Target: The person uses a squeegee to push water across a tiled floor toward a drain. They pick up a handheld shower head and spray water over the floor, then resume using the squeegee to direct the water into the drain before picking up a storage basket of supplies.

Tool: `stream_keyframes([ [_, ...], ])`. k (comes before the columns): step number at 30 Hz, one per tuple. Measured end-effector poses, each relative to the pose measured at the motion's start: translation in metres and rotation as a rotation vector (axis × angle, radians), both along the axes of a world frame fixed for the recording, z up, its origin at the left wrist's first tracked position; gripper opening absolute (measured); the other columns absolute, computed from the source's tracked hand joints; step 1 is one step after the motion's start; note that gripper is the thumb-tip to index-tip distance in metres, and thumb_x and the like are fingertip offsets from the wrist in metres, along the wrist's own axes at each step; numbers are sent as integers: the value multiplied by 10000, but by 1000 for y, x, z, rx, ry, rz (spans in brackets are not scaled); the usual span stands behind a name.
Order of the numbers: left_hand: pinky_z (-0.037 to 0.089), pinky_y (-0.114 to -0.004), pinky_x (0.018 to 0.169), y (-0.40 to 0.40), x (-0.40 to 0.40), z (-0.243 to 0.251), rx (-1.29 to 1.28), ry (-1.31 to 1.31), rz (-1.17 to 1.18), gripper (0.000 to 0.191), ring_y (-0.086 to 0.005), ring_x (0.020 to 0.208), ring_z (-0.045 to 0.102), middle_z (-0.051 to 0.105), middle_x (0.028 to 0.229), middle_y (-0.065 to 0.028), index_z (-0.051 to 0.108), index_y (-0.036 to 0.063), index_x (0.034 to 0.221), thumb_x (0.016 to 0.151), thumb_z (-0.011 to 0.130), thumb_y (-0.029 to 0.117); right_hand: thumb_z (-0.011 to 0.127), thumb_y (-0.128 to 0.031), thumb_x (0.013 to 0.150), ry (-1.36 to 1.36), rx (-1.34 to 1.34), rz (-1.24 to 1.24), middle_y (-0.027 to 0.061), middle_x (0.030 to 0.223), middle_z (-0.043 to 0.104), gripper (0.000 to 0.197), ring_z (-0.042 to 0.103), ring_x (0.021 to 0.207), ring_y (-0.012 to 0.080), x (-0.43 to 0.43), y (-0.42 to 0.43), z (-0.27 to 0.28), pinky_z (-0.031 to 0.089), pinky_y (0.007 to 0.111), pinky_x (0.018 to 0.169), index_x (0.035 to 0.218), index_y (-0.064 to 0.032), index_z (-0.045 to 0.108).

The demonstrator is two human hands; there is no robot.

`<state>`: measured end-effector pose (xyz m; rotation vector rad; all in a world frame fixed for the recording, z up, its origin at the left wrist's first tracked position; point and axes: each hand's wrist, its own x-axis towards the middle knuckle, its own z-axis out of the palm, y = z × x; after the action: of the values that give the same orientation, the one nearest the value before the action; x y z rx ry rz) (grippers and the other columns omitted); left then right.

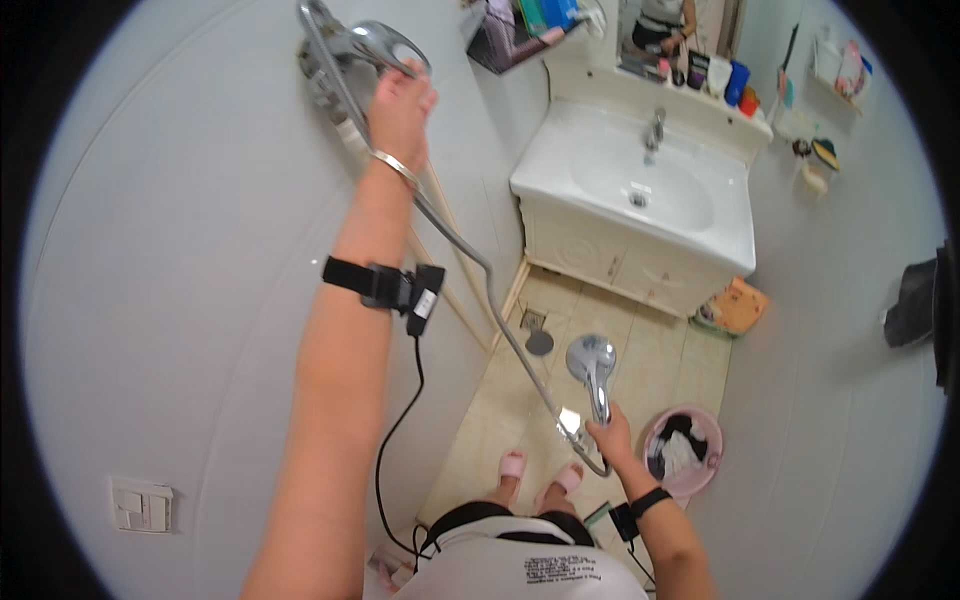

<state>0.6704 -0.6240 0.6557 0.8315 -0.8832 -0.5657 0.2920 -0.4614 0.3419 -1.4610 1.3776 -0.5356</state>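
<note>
High on the wall at the upper left, my left hand [402, 112] has its fingers at the end of the chrome lever [386, 43] of a shower mixer [319, 75]. A bracelet circles that wrist. Low in front of me, my right hand [616, 441] grips the handle of a chrome hand shower [592, 360]. Its round head points away from me, over the tiled floor; I cannot make out any water. A grey shower hose [489, 289] runs from the mixer down past my left forearm and loops up to the handle.
A white washbasin [540, 161] on a cabinet stands ahead. Clothes lie in a pink tub [705, 480] at the right wall. An orange container [735, 306] sits beside the cabinet. A round grey disc [539, 343] lies near the floor drain [533, 319]. Black cables trail from both forearm straps.
</note>
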Motion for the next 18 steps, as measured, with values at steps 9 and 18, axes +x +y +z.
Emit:
stream_keyframes([
  [9,396,-319,828,3,-1,13,83,-33,25,289,-116,892,475,496,962,-15,437,52,1025,761,552,29,656,-99,621,-19,111,-63,25,622,490,244,469,534,130,-24,-8,-62,401,296,502,779,-37,481],
  [18,417,-311,887,8,-6,22,32,-54,-1,330,-259,1014,480,478,1074,-178,360,-119,1096,812,476,3,652,7,572,-132,318,-290,1,650,483,296,469,566,120,-32,5,-102,407,263,509,831,-37,515],
])
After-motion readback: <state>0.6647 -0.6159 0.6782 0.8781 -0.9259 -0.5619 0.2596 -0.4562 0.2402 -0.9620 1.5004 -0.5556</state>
